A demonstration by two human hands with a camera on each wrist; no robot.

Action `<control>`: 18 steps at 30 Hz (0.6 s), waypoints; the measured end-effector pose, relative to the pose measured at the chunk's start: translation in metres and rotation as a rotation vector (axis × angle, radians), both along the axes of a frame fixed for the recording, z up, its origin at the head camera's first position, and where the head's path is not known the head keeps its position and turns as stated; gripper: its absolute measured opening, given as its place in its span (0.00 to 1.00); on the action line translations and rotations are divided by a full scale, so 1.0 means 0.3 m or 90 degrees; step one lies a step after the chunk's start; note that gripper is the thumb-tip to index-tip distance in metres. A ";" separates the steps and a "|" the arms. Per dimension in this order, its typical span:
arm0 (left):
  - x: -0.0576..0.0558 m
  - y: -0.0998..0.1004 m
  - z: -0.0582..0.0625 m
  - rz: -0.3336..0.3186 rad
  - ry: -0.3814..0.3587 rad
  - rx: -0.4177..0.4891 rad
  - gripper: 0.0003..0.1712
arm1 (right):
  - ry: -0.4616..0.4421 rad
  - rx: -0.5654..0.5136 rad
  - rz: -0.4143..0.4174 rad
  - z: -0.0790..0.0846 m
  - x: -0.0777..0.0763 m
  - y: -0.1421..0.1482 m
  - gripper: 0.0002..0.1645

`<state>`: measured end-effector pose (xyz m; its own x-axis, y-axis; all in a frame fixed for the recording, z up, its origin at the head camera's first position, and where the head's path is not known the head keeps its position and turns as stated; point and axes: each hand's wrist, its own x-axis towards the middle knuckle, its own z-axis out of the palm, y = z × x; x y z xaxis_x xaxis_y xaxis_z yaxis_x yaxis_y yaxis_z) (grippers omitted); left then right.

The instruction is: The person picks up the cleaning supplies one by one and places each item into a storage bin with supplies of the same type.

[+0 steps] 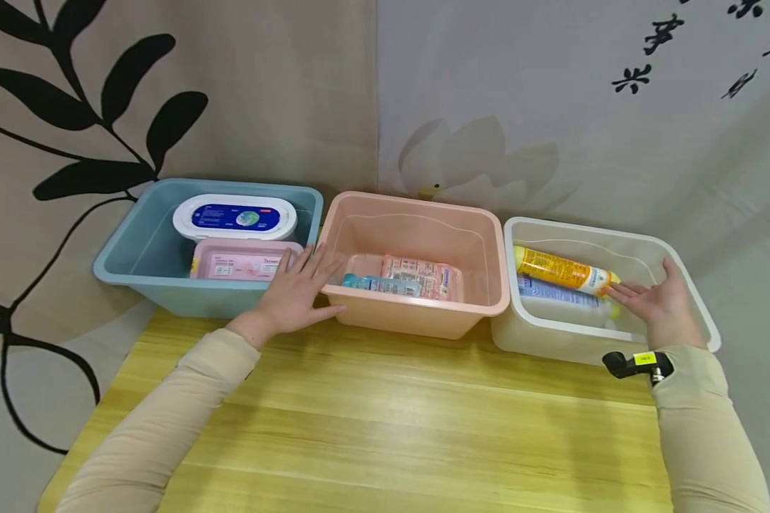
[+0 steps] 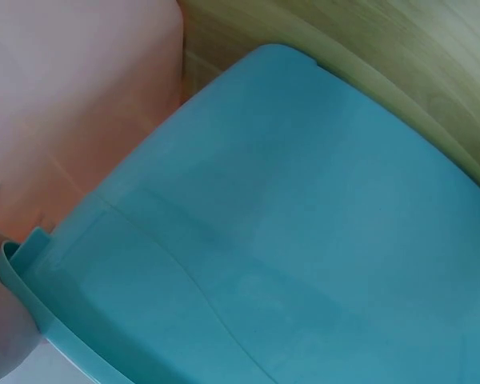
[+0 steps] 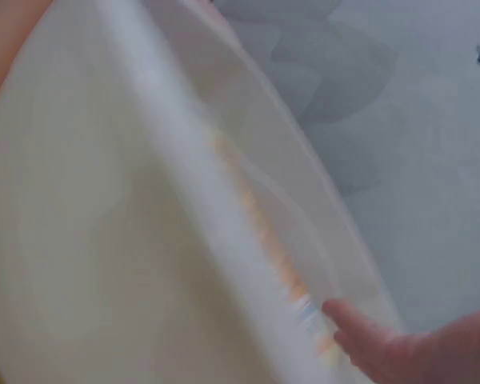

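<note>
My left hand (image 1: pixel 295 292) lies with spread fingers across the facing rims of the blue bin (image 1: pixel 192 301) and the pink bin (image 1: pixel 404 317). In the left wrist view, part of that hand (image 2: pixel 4 324) shows at the blue bin's rim. Over the white bin (image 1: pixel 539 340) reaches my right hand (image 1: pixel 664 306), thumb raised and fingers extended, fingertips right at the end of a yellow-orange bottle (image 1: pixel 561 269). Beneath that bottle lies a white bottle with a blue label (image 1: pixel 558 303). The right wrist view is blurred; the right hand (image 3: pixel 408 352) appears inside the white bin's rim.
The blue bin holds a white oval tub (image 1: pixel 234 217) and a pink pack (image 1: pixel 247 260). Inside the pink bin lie a pink printed packet (image 1: pixel 423 276) and a small blue item (image 1: pixel 378 285). The bins stand along the back of the wooden table (image 1: pixel 411 420), before a printed curtain.
</note>
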<state>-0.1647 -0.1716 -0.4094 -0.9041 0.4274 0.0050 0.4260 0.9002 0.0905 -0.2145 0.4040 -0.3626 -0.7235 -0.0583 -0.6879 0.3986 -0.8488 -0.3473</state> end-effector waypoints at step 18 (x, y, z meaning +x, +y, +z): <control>0.001 -0.006 -0.003 -0.010 0.015 0.029 0.50 | 0.070 0.010 -0.007 0.079 0.026 -0.029 0.46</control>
<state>-0.1643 -0.1733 -0.4102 -0.8967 0.4402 0.0462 0.4424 0.8886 0.1210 -0.2066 0.3952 -0.3388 -0.7957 -0.0400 -0.6044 0.3475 -0.8474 -0.4014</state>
